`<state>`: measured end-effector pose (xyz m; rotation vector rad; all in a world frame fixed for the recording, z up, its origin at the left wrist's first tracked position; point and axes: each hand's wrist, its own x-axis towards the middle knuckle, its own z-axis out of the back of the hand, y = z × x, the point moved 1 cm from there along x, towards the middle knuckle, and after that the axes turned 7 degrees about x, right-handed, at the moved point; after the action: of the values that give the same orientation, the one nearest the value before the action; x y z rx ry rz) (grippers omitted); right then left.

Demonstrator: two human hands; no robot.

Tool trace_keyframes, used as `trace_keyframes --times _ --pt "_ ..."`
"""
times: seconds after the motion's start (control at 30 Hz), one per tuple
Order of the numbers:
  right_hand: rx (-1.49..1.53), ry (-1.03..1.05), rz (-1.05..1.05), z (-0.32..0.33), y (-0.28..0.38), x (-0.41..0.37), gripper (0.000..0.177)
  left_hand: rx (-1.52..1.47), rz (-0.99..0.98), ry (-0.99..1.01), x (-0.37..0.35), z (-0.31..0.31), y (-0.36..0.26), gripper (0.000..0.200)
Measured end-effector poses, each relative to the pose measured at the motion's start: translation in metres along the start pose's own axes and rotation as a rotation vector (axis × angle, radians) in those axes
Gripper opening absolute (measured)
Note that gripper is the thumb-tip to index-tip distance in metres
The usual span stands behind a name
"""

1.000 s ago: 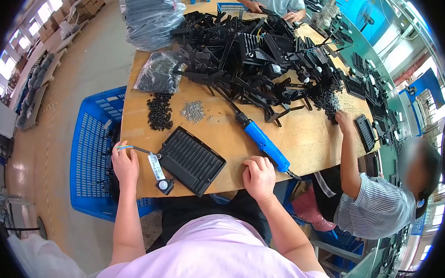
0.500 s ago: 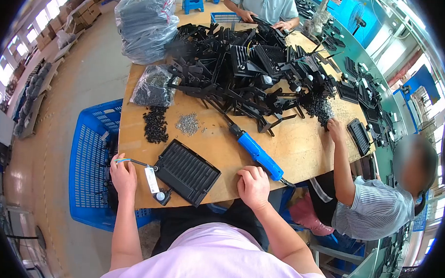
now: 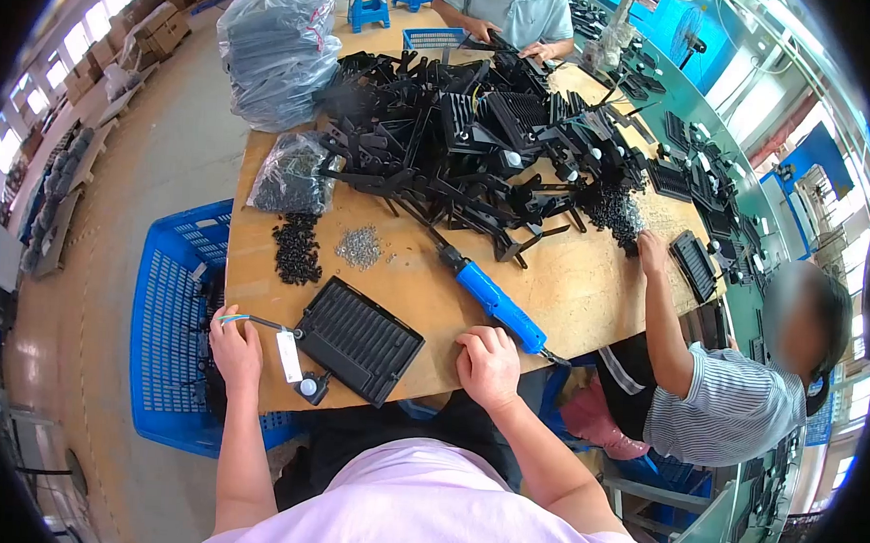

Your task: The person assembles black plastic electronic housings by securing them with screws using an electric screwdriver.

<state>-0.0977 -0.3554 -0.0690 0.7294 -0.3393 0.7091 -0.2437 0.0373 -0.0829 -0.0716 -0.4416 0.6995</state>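
Observation:
My left hand (image 3: 236,348) lies at the table's left edge, its fingers at the wire end of a black finned lamp housing (image 3: 359,341). Whether the fingers pinch the wire is hard to make out. A white tag (image 3: 289,356) hangs on the cable, and a small black sensor with a white dome (image 3: 309,387) sits by the housing's lower left corner. My right hand (image 3: 490,365) rests on the table's front edge with its fingers curled, right of the housing. Beyond it lies a blue electric screwdriver (image 3: 497,305).
Black brackets and housings (image 3: 461,127) are heaped mid-table. Black screws (image 3: 298,249), silver screws (image 3: 360,247) and a plastic bag (image 3: 291,173) lie at left. A blue crate (image 3: 174,357) stands beside the table. One co-worker (image 3: 721,400) reaches in from the right; another (image 3: 514,13) works opposite.
The view has shifted slightly, so the table and its things appear a little farther left. Both my hands keep about the same places on the table.

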Motion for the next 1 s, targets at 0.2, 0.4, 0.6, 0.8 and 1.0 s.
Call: trace_keyframes --times 0.2,0.4,0.6,0.8,1.0 --pt "0.014 0.011 0.000 0.0011 -0.0013 0.0007 0.020 -0.003 0.001 -0.008 -0.0001 0.0026 -0.0034 0.037" --pt "0.008 0.048 -0.010 -0.0008 -0.0068 -0.0017 0.020 -0.005 -0.002 -0.004 -0.0006 0.0014 -0.0008 0.037" --pt "0.009 0.046 -0.007 -0.0006 -0.0059 -0.0017 0.020 -0.015 0.007 0.005 -0.0004 0.0030 -0.0033 0.037" --pt "-0.001 0.052 -0.002 -0.0007 -0.0062 -0.0036 0.021 -0.010 0.018 0.010 -0.0005 0.0033 -0.0043 0.037" --pt "-0.006 0.048 0.006 -0.0015 -0.0070 -0.0036 0.022 0.001 0.030 0.013 -0.0010 0.0008 -0.0022 0.038"
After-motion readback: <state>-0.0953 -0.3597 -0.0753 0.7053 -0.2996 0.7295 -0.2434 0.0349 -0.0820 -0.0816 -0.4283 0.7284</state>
